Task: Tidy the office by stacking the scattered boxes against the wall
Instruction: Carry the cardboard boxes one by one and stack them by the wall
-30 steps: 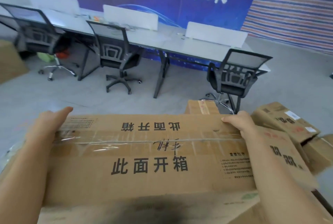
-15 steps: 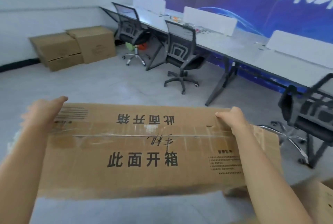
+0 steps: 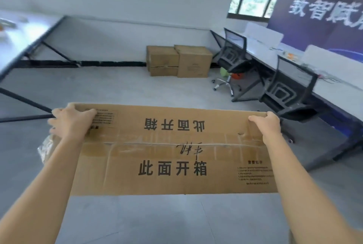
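I carry a long brown cardboard box (image 3: 167,151) with black printed characters and clear tape along its top seam, held level above the floor. My left hand (image 3: 72,122) grips its far left corner, and my right hand (image 3: 264,126) grips its far right corner, fingers curled over the far edge. Straight ahead, two cardboard boxes (image 3: 179,61) stand side by side against the white wall.
A row of white desks (image 3: 324,86) with black mesh chairs (image 3: 288,90) runs along the right. Another desk with black legs (image 3: 29,33) is at the left. Grey floor (image 3: 117,90) lies between me and the wall boxes.
The view has swung left: the scattered boxes at the right are out of sight and the wall boxes are now straight ahead. Both hands keep hold of the box.
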Tool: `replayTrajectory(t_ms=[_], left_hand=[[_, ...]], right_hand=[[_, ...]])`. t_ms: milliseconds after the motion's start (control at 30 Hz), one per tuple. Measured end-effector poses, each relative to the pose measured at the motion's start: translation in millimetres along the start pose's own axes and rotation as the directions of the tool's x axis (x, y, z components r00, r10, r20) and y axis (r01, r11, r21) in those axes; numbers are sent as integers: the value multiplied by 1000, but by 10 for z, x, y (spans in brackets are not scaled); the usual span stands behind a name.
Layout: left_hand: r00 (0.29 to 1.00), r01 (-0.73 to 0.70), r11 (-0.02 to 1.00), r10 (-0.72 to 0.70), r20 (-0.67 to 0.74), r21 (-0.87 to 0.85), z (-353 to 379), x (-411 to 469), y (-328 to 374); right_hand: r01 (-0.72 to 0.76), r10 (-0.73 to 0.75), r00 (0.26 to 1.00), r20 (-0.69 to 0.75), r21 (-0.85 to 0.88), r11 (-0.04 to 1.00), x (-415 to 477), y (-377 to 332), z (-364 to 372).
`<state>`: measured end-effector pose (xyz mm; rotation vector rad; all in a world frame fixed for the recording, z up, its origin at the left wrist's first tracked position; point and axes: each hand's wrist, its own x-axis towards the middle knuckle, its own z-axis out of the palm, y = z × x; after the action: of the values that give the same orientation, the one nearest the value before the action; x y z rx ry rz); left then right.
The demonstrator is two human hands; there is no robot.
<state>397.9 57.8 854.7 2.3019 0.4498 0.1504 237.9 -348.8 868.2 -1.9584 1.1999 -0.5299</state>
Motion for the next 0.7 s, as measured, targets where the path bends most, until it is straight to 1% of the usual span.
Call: replayTrajectory(t_ms=[67, 200, 400, 567, 700], left_hand=[[999, 34, 999, -34, -13, 18, -85, 181, -48], [994, 107, 993, -106, -18, 42, -179, 501, -217], [978, 210, 975, -210, -13, 70, -133, 861, -418], [971, 240, 964, -239, -20, 112, 121, 1117, -309], [963, 269, 956, -267, -31, 118, 450, 1374, 2]], right_hand=[[21, -21, 999, 31, 4, 1000, 34, -169, 233], [60, -55, 997, 54, -79, 995, 102, -452, 678], [90, -76, 988, 137, -95, 991, 301, -706, 1254], [56, -38, 983, 182, -95, 994, 732, -747, 1624], [48, -28, 980, 196, -95, 994, 1237, -792, 1889]])
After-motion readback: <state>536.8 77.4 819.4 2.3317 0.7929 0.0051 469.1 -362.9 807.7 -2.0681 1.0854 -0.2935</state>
